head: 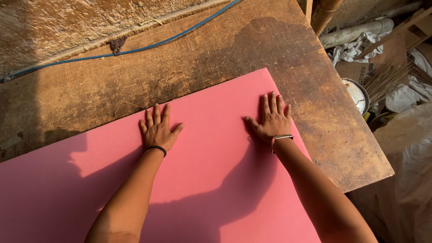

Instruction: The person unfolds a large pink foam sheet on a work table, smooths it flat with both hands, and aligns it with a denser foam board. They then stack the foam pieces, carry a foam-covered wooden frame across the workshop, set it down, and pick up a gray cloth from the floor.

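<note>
Pressing flat on a large pink foam sheet (216,180), both hands lay palm-down with fingers spread.

Item one: left hand (157,129), black band at the wrist, grip wide and holding nothing, palm resting on the sheet near its upper edge.

Item two: right hand (272,119), pale strap at the wrist, grip likewise wide and empty, flat on the sheet close to its far right corner.

Item three: the sheet itself, smooth and unmarked, lay across the worn wooden tabletop (252,49), its corner angled toward the tabletop's far side and its near part running out of view.

Item four: a blue cable (135,49) ran along the back of the tabletop, well apart from the sheet.

Item five: beyond the right edge, a clutter of cardboard, pale cloth and a round white tin (357,94) lay on the ground.

Judged step: steadying or smoothing the sheet against the wood. A further move would seem to call for even pressure from both palms, so that the light foam neither slid nor buckled.
</note>
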